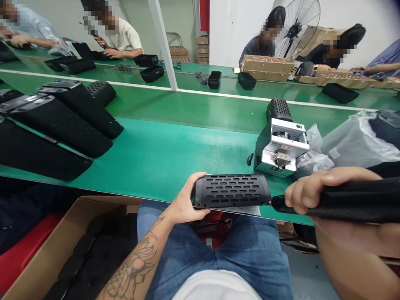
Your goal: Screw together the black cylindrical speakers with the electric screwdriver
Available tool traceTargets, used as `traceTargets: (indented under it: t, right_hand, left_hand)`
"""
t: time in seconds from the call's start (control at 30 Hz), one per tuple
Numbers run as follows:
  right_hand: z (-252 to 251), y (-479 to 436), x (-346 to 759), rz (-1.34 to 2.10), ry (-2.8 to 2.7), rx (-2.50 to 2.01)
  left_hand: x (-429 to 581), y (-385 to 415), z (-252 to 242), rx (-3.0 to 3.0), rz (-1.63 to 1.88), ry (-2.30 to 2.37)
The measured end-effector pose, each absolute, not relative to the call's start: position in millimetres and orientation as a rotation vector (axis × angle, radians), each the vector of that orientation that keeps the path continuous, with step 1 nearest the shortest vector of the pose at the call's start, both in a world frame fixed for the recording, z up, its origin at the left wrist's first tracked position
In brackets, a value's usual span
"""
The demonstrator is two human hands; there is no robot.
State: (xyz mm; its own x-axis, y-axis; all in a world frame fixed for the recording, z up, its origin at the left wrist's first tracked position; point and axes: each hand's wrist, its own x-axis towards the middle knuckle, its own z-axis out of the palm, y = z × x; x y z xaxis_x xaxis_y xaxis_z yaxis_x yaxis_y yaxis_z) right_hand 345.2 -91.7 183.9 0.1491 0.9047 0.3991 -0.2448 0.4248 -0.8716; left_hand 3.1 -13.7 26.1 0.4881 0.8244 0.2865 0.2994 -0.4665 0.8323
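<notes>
A black slotted housing [233, 191] lies on its side at the front edge of the green table, above my lap. My left hand [189, 200] grips its left end, thumb below and fingers above. In my right hand [308, 189] is a black electric screwdriver [353, 200], held level with its tip pointing left. The tip meets the lower right end of the housing; the exact contact point is too small to make out. A grey cloth or pad [250, 210] shows partly beneath the housing.
A silver and black machine [281, 146] stands behind my right hand, with another slotted housing [279, 109] behind it. Plastic bags [359, 141] lie at the right. Long black casings [68, 121] fill the left. An open carton [75, 212] is below left. People work across the belt.
</notes>
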Motion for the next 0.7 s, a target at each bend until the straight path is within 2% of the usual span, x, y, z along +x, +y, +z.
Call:
traceTargets:
  t: [0.23,0.7]
  right_hand:
    - [172.6,-76.4,340.2,0.818,-1.219,-0.742]
    - [172.6,-58.0,333.9,1.006,-1.238,-0.685]
  left_hand:
    - [3.3,-14.5,27.4,2.015,0.912,0.934]
    - [4.2,-14.6,29.4,1.974,0.922,0.938]
